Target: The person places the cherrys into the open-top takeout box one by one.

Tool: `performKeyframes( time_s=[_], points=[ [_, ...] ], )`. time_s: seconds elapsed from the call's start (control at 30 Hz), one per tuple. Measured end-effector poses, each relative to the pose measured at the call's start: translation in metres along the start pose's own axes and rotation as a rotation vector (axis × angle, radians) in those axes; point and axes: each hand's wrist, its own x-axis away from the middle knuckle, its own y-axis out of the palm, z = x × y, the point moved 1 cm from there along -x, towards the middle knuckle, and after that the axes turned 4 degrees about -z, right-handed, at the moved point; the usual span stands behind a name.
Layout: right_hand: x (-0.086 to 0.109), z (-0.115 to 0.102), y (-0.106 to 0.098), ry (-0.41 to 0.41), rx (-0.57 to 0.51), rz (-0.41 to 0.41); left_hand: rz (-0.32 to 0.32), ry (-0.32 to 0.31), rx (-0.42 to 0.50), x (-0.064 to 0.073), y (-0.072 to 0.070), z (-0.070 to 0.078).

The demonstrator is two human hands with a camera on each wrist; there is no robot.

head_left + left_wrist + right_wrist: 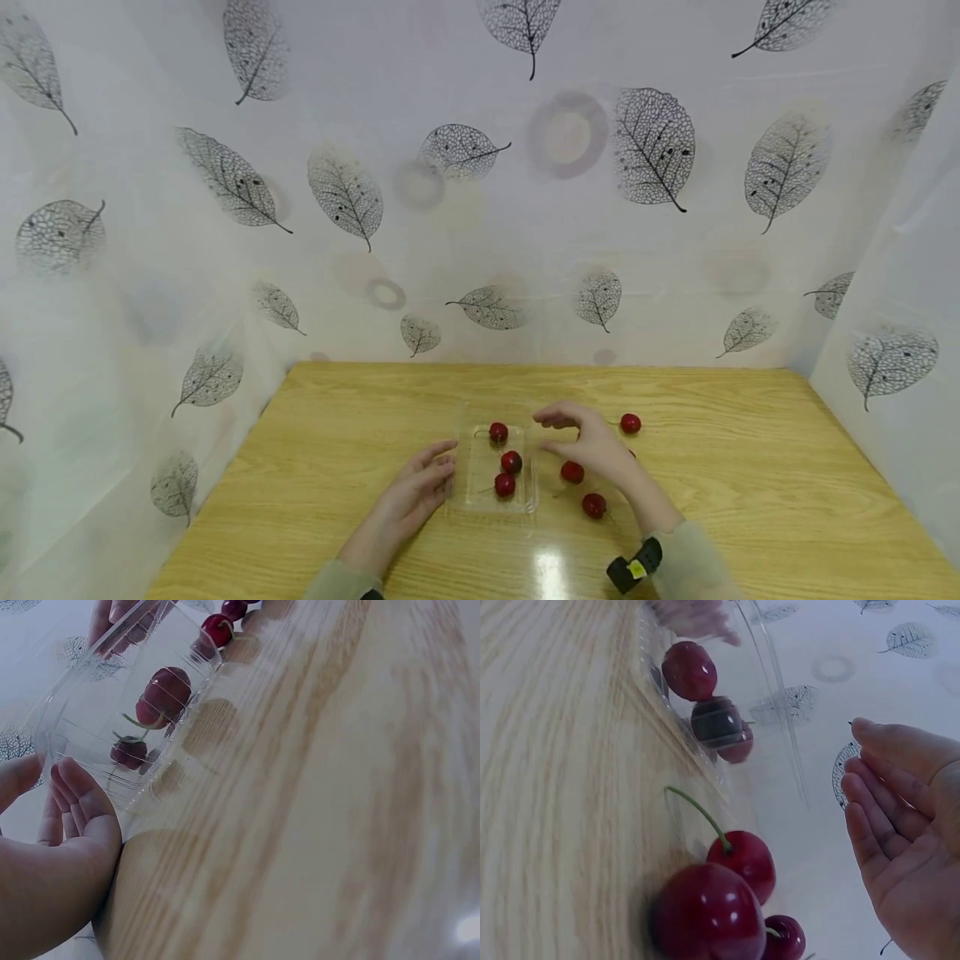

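Observation:
A clear plastic box (492, 505) stands on the table with three red cherries inside: one cherry (498, 432) toward the back, another cherry (512, 462) in the middle, a third cherry (505, 485) in front. My left hand (416, 493) rests against the box's left side, fingertips touching the wall; thumb and fingers are apart in the left wrist view. Above the table, just right of the box, my right hand (588, 442) hovers with relaxed fingers and nothing between them. Below it lie a cherry (572, 472) and a nearer cherry (594, 505). The hand partly hides others.
Farther right on the wooden table (750, 483) lies one more cherry (630, 423). A pale sheet with leaf prints (652, 150) hangs behind the table and along both sides. A dark strap (634, 567) is on the right wrist.

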Motion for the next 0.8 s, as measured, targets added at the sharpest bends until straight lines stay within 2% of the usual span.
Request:
performKeyframes(
  time_s=[0.2, 0.5, 0.8],
  points=[
    [0.004, 0.005, -0.012, 0.061, -0.02, 0.051, 0.009, -0.008, 0.001, 0.0, 0.0, 0.001],
    [0.014, 0.01, -0.031, 0.053, 0.032, 0.113, 0.014, -0.006, -0.001, 0.0, 0.0, 0.0],
    [0.025, 0.015, -0.051, 0.141, 0.057, 0.139, 0.01, -0.005, 0.001, -0.001, -0.001, -0.001]
  ],
)
